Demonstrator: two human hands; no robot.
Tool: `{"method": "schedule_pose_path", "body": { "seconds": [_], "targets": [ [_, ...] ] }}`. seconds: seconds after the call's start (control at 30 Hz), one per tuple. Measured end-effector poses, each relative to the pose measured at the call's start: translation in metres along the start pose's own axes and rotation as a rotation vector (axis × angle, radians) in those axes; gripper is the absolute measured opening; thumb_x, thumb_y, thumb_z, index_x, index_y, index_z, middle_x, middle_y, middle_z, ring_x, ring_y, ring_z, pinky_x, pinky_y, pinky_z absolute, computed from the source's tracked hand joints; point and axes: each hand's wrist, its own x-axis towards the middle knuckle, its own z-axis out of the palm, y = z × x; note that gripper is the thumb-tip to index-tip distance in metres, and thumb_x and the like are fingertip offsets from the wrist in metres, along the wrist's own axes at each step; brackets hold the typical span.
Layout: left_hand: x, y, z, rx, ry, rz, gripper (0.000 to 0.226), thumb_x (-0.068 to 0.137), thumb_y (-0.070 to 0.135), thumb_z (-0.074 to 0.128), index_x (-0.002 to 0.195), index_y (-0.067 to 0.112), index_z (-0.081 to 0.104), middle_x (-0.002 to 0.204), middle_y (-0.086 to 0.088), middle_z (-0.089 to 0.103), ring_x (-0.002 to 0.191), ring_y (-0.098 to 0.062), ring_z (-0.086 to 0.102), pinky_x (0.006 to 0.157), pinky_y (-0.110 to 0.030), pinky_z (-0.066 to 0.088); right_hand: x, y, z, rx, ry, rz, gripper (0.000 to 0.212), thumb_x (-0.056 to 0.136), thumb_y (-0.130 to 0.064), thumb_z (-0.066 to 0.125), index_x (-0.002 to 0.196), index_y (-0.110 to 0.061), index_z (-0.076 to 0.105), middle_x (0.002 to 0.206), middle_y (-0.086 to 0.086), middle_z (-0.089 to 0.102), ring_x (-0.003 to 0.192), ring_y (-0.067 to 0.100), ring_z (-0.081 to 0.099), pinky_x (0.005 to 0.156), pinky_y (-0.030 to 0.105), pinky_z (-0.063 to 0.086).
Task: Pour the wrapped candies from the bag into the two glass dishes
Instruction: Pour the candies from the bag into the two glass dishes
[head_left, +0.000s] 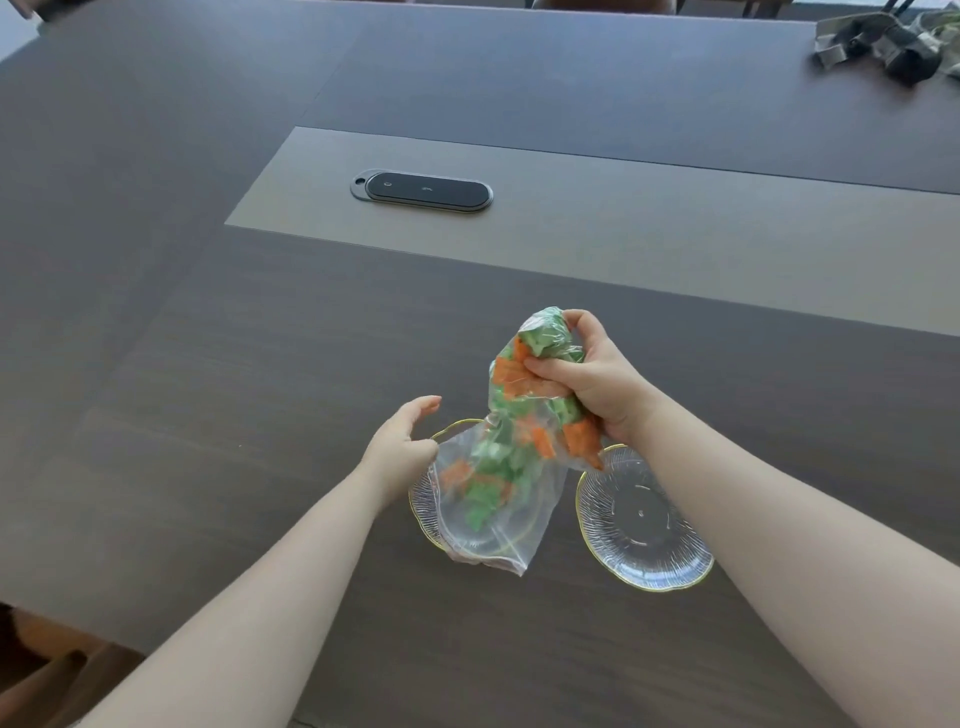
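Observation:
A clear plastic bag (519, 447) of green and orange wrapped candies (511, 410) hangs upside down, mouth toward the left glass dish (422, 501). My right hand (597, 379) squeezes the bag's closed upper end. My left hand (400, 441) pinches the bag's lower left edge near its mouth, fingers partly spread. The bag's mouth covers most of the left dish, and candies lie low in the bag over it. The right glass dish (644, 525), ribbed with a gold rim, holds no candies and is partly hidden by my right forearm.
The dishes stand on a dark wood table (208, 415) with a lighter grey inset panel (623, 228). A black oval socket cover (423, 190) sits in that panel. Straps and dark gear (888, 41) lie at the far right corner. The table's near-left edge shows at lower left.

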Motion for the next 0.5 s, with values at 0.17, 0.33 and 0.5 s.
{"method": "schedule_pose_path", "body": {
  "seconds": [0.17,0.33,0.5],
  "targets": [
    [0.014,-0.002,0.005,0.217,-0.234,0.031,0.073,0.066,0.009,0.051,0.135,0.031,0.04,0.123,0.019,0.056,0.135,-0.006,0.038,0.103,-0.039,0.044,-0.002,-0.01,0.008,0.011,-0.047,-0.046,0.04,0.08,-0.005,0.071,0.108,-0.025,0.049,0.083,0.004,0.068,0.072,0.021,0.067,0.071,0.035,0.057],
    [0.022,-0.011,0.011,0.374,-0.144,0.116,0.059,0.06,0.032,0.059,0.119,0.039,0.055,0.094,0.034,0.057,0.123,-0.012,0.05,0.109,-0.047,0.035,-0.003,-0.016,0.015,0.042,-0.084,-0.055,0.041,0.08,-0.003,0.07,0.108,-0.024,0.049,0.081,0.002,0.068,0.07,0.021,0.067,0.07,0.037,0.058],
    [0.021,-0.008,0.015,0.367,-0.014,0.139,0.015,0.073,0.034,0.071,0.07,0.046,0.063,0.099,0.01,0.066,0.121,-0.014,0.046,0.104,-0.038,0.038,-0.004,-0.018,0.018,0.063,-0.097,-0.071,0.041,0.081,-0.001,0.069,0.109,-0.023,0.048,0.075,-0.002,0.069,0.066,0.017,0.067,0.065,0.032,0.059]
  ]
}}
